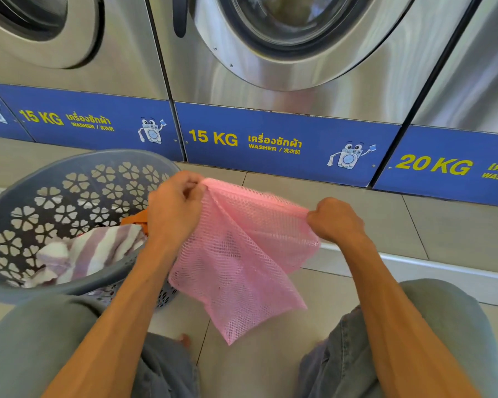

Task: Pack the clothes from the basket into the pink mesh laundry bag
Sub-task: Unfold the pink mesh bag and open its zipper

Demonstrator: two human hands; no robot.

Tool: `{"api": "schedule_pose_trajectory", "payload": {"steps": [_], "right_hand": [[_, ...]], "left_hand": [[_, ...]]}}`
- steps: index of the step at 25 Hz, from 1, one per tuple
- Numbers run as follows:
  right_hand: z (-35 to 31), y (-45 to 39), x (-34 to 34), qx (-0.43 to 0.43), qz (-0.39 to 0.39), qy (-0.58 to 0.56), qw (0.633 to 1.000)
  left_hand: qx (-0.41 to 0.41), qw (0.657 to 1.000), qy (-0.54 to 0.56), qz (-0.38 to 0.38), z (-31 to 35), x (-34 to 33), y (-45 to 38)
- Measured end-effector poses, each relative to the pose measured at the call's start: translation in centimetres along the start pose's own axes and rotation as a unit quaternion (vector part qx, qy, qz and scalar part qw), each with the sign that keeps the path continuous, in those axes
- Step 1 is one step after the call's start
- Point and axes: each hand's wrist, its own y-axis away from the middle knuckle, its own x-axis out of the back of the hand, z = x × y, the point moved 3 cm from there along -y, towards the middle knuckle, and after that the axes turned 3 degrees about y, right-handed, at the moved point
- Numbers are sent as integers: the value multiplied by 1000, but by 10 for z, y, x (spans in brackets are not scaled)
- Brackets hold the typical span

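A pink mesh laundry bag (242, 254) hangs in front of me above the tiled floor, stretched between both hands. My left hand (174, 208) pinches its top left corner. My right hand (337, 219) is closed on its top right edge. To the left stands a grey plastic basket (41, 196) with flower-shaped holes. Inside it lie a purple-and-white striped cloth (89, 251) and an orange garment (137, 218), partly hidden behind my left wrist.
Steel front-loading washers (285, 53) with blue base panels line the wall ahead. My knees in grey shorts fill the bottom corners. A raised tile step (443, 265) runs along the right. Bare floor tiles lie between my legs.
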Motion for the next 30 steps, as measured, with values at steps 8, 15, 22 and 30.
{"api": "schedule_pose_trajectory", "payload": {"steps": [8,15,22,30], "right_hand": [[5,2,-11,16,-88,-67,994],[-23,24,-8,89,-96,-198,971],[-48,40,-21,160,-106,-194,962],[-41,31,-21,150,-94,-156,972]], "left_hand": [[58,993,-12,-104,-16,-21,5],[13,912,-135,-387,-22,-64,44],[37,944,-9,-327,-6,-84,62],[-49,966,-96,-236,-18,-74,38]]}}
